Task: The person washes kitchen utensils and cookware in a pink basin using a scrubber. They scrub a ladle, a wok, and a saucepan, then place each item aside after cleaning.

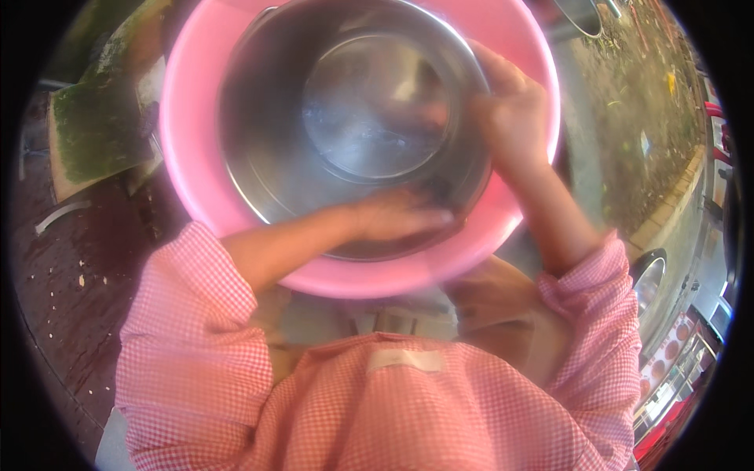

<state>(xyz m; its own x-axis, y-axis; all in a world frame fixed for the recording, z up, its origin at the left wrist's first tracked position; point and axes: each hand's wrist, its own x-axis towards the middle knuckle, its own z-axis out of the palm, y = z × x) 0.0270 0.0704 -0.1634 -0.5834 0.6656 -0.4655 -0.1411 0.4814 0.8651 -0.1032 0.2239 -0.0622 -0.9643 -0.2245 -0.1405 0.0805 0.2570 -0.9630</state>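
A large stainless steel pot [265, 135] sits tilted inside a wide pink plastic basin [194, 176], its open mouth facing me. My right hand [509, 106] grips the pot's rim at the right side, thumb and fingers around the edge. Across the near part of the mouth reaches my left hand [400, 215], its fingers against the inner wall at the lower right. Motion blur covers this hand, and a dark patch by its fingers is too unclear to name. The round pot bottom shows a wet-looking shine.
On the left, a green-topped board [97, 132] lies over dark reddish-brown paving [53, 282]. A metal vessel [580, 17] stands at the upper right, beside a strip of soil [642, 112]. Another round metal vessel [650, 279] is near my right elbow.
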